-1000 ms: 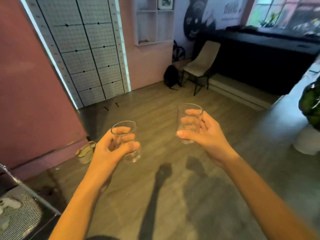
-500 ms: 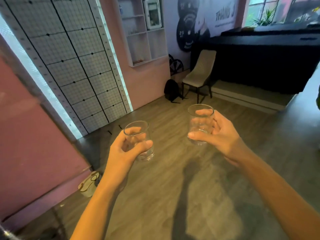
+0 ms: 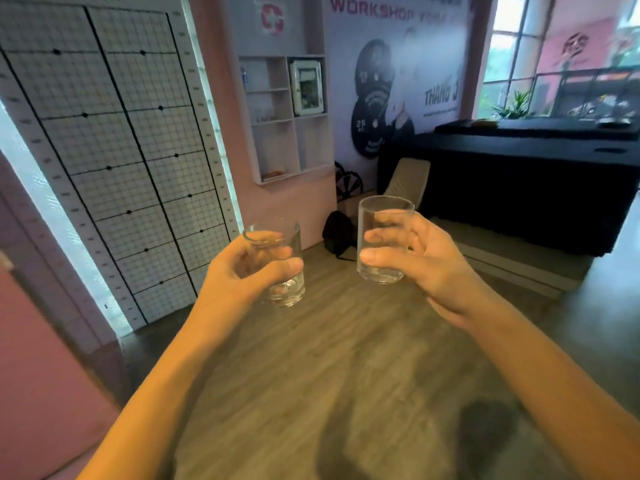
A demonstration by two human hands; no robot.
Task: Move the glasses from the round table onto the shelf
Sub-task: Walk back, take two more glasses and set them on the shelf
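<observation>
Both hands are wrapped around a glass: the left hand point(image 3: 242, 271) holds a short clear tumbler point(image 3: 277, 265), the right hand point(image 3: 426, 261) a taller clear tumbler point(image 3: 382, 240). Both are upright in the air above the wooden floor point(image 3: 346, 358), well apart from the white wall shelf point(image 3: 287, 119). Smooth glass may slip; a loose grip or a knock on the shelf edge could break it.

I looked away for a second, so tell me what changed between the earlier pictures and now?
The view lifted and closed in on the white wall shelf; the floor mat at lower left dropped out of sight. Unchanged: left hand and right hand each keep a grip on an upright glass, left glass, right glass.
</observation>
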